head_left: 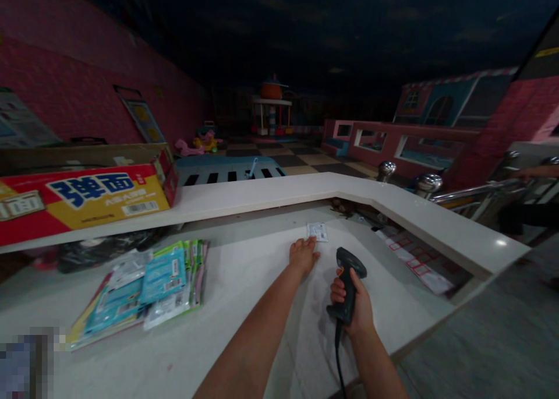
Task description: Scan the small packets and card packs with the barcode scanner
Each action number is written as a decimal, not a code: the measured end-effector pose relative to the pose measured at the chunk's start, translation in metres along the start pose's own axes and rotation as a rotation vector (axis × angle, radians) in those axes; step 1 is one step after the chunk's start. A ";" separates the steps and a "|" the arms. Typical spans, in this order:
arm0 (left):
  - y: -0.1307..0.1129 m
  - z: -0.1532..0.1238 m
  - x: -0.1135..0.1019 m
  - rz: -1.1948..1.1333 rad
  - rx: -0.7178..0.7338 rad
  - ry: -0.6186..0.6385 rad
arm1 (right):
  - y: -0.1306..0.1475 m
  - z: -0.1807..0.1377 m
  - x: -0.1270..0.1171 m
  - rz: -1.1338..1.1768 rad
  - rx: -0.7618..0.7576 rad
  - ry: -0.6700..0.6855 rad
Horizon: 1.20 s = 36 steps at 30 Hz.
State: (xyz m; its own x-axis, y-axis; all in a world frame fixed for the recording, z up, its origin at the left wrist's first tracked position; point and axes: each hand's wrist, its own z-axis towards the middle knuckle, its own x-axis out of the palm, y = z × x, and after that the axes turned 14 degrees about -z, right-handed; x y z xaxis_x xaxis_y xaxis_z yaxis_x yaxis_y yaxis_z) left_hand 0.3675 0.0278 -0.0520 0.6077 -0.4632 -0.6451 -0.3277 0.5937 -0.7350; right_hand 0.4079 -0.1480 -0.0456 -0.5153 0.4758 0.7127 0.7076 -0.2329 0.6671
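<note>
My right hand (360, 303) is wrapped round the grip of a dark barcode scanner (347, 288), whose head tilts up and whose cord runs down toward me. My left hand (303, 256) rests on the white counter (244, 282) with its fingers extended. Its fingertips meet the near edge of a small white packet (317, 231) that lies flat and carries fine print. To the left lies a loose pile of flat packets, with a blue packet (163, 275) on top, silver ones beside it and green ones (196, 265) behind.
A raised white ledge (262, 192) runs along the counter's far side. A red and yellow cardboard box (100, 198) stands on it at left. Under the ledge sit a black plastic bag (105, 250) and, at right, a printed sheet (414, 259). Metal rails (476, 190) and another person's arm (537, 172) are at right.
</note>
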 end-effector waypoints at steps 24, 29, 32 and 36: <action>0.021 -0.170 -0.142 0.459 -0.447 -0.302 | -0.045 0.000 0.058 -0.256 0.252 0.119; 0.026 -0.164 -0.133 0.378 -0.623 -0.322 | -0.070 0.004 0.074 -0.220 0.281 0.184; 0.037 -0.164 -0.134 0.282 -0.580 -0.394 | -0.071 0.004 0.068 -0.190 0.275 0.245; 0.053 -0.164 -0.133 0.130 -0.425 -0.498 | -0.068 0.002 0.065 -0.252 0.265 0.273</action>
State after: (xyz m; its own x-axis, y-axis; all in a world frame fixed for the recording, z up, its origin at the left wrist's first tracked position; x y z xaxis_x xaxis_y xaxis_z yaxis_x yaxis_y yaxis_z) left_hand 0.1503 0.0126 -0.0388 0.7722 0.0144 -0.6352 -0.6153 0.2660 -0.7420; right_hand 0.3266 -0.0996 -0.0451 -0.7710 0.2402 0.5899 0.6246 0.1038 0.7741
